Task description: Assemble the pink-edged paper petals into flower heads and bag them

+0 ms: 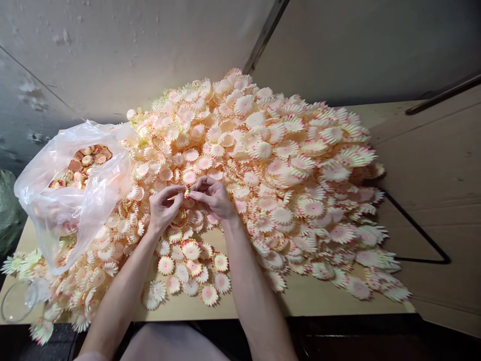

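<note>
I see the left hand [162,207] and the right hand [215,198] nearly meeting over the middle of the table [308,303], with a small petalled piece [187,192] between their fingertips. Each thumb and forefinger is drawn close in a pinch on it, the other fingers curled; how firmly, I can't tell. The piece appears edge-on to me, its longer axis running from the far edge towards the front edge, across the line joining the hands. It lies to the left hand's right and the right hand's left, neither clearly nearer. I see the flower heap [259,145] behind, loose flowers [191,249] towards the front edge, and the plastic bag [41,195] near the left edge.
</note>
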`<move>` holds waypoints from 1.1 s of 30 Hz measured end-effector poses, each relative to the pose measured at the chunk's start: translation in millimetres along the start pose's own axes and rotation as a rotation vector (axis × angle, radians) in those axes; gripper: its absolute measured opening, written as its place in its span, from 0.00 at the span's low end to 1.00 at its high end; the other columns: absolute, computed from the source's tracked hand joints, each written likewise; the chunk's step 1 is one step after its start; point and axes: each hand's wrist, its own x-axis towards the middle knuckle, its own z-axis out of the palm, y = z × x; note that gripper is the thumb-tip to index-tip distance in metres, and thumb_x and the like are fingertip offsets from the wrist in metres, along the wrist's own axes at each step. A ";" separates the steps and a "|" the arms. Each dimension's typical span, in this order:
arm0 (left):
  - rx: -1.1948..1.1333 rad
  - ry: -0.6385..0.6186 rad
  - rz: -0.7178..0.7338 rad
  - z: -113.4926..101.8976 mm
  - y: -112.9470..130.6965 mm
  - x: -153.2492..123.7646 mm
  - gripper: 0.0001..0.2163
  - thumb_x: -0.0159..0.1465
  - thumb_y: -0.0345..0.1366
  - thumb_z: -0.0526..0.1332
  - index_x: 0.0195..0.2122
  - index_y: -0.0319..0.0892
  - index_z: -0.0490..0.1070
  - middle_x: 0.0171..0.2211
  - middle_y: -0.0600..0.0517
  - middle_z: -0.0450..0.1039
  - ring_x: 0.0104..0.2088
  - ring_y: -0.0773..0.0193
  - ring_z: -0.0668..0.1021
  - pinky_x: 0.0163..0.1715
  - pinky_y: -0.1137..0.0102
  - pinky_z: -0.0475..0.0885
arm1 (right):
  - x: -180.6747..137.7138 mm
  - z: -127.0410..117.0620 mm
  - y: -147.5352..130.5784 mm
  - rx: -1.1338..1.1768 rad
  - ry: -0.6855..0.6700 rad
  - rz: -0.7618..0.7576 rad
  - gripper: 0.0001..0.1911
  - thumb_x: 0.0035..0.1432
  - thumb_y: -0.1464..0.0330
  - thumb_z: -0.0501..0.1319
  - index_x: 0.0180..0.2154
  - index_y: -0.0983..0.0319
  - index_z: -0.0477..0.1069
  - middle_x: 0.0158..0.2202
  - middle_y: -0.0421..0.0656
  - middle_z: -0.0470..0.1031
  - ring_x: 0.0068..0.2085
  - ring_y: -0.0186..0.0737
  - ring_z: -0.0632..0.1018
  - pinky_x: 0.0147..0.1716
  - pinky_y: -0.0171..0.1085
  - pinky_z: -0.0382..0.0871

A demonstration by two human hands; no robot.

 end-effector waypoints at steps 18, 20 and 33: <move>-0.181 0.039 -0.139 3.0 -2.0 0.8 0.06 0.55 0.36 0.68 0.32 0.40 0.78 0.30 0.49 0.80 0.29 0.65 0.80 0.30 0.73 0.77 | -1.7 4.7 -1.3 -0.069 -0.014 -0.019 0.22 0.43 0.64 0.73 0.35 0.58 0.63 0.24 0.33 0.71 0.24 0.28 0.70 0.26 0.30 0.66; -0.289 0.082 -0.219 0.6 -3.5 3.9 0.07 0.53 0.36 0.69 0.32 0.40 0.77 0.29 0.50 0.79 0.28 0.66 0.80 0.26 0.73 0.76 | -4.0 2.8 -4.7 -0.018 -0.014 -0.041 0.22 0.44 0.63 0.73 0.35 0.58 0.61 0.23 0.32 0.69 0.23 0.28 0.69 0.25 0.30 0.66; -0.529 -0.013 -0.259 -7.3 0.6 10.4 0.04 0.51 0.30 0.63 0.27 0.41 0.68 0.33 0.52 0.73 0.28 0.69 0.74 0.25 0.75 0.69 | -1.7 -8.2 -2.3 0.068 0.194 -0.119 0.16 0.39 0.61 0.76 0.28 0.59 0.72 0.24 0.35 0.73 0.23 0.28 0.71 0.23 0.30 0.71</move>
